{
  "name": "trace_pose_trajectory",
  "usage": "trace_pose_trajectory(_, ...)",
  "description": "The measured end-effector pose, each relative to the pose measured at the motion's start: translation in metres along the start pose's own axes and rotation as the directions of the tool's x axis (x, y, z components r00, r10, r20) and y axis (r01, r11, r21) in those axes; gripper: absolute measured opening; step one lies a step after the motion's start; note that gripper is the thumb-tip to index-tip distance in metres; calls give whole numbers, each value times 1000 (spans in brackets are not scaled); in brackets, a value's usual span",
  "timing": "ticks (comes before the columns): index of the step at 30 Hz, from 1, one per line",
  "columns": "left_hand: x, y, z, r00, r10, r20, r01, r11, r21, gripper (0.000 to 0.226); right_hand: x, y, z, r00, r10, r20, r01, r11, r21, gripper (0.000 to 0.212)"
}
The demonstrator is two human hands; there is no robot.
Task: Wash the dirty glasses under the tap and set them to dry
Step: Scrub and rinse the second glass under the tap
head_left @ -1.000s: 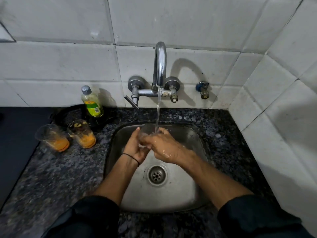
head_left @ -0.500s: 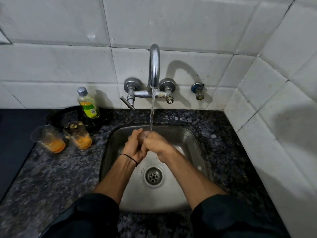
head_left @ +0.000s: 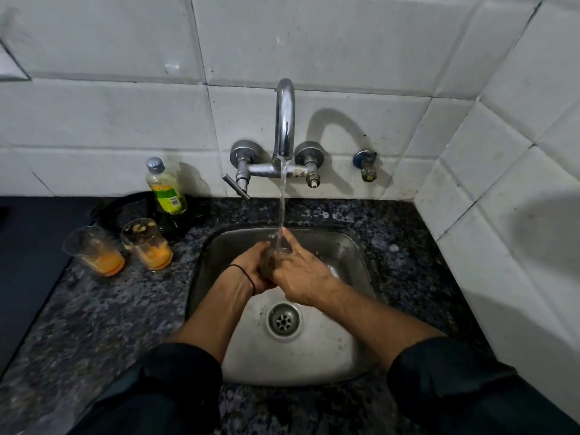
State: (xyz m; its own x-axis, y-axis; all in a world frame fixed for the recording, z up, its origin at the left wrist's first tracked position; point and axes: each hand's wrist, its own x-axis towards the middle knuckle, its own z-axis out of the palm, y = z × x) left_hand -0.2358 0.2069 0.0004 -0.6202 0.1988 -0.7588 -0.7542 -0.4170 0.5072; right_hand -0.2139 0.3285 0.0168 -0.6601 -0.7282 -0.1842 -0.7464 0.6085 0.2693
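Note:
Water runs from the chrome tap (head_left: 285, 120) into the steel sink (head_left: 329, 356). Under the stream, both hands hold a clear glass (head_left: 276, 254) that is mostly hidden between them. My left hand (head_left: 252, 265) grips it from the left, a black band on the wrist. My right hand (head_left: 301, 271) wraps it from the right, fingers reaching up into the water. Two dirty glasses (head_left: 94, 251) (head_left: 147, 243) with orange residue stand on the counter left of the sink.
A yellow-green detergent bottle (head_left: 164, 186) stands on a dark round stand behind the two glasses. The speckled granite counter (head_left: 103, 324) surrounds the sink. White tiled walls close off the back and right side. A small valve (head_left: 365, 164) sticks out right of the tap.
The right hand has turned around the glass, its fingers now stretched up into the stream. The camera view has shifted slightly.

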Motion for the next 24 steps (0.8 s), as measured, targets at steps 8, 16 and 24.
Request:
trace_pose_trajectory(8,17,-21,-10,971,240,-17,-239,956,-171,19,10,-16,6,839,458,295,-326,-12,945,51)
trace_pose_trajectory(16,9,-12,-14,997,73,15,-71,994,-87,36,8,-19,7,950,294,108,-292,707,644,38)
trace_pose_trajectory(24,19,-28,-14,988,151,16,-140,950,-279,32,22,-13,-12,912,384,146,-350,541,764,15)
